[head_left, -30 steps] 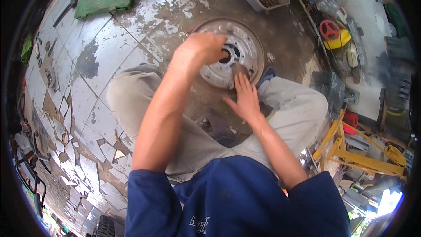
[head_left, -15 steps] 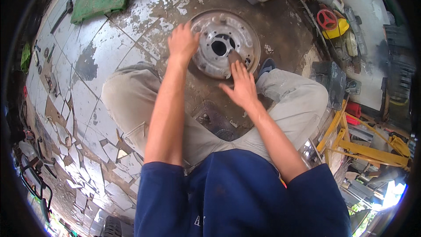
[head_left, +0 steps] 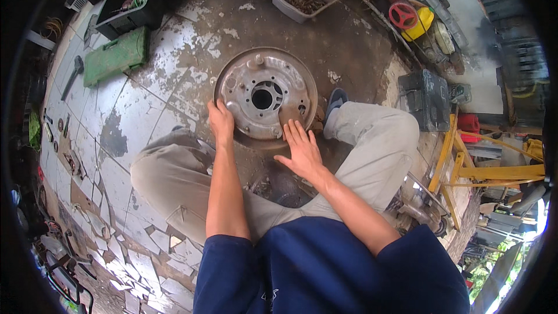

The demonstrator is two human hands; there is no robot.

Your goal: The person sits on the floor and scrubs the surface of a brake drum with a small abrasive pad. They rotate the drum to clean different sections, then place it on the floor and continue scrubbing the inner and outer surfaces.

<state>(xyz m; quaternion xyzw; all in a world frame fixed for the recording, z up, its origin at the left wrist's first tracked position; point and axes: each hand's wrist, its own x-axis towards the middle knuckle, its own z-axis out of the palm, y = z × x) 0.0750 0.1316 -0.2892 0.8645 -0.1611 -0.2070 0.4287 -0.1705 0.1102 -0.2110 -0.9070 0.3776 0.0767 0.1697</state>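
On the stained floor (head_left: 357, 52), between the person's bent legs (head_left: 381, 139), a round metal disc (head_left: 289, 81) lies with its holed face up. The left hand (head_left: 221, 123) is closed around the disc's left edge, thumb on the face and fingers over the outside. The right hand (head_left: 303, 154) is spread wide near the lower right edge, its fingertips on a small brown piece (head_left: 287, 117) that rests against the face; whether the fingers press it or merely touch it is hard to tell from this height.

Much of the face shows bare grey metal, while brown staining marks parts near the rim, so I judge the work partway along, with the darker patches left. The central opening and the small holes around it hold no bolts.

Beyond the disc stands a grey tub (head_left: 289, 11) of small dark bits; to the left lie a green case (head_left: 116, 58) and a hammer (head_left: 72, 77), both untouched
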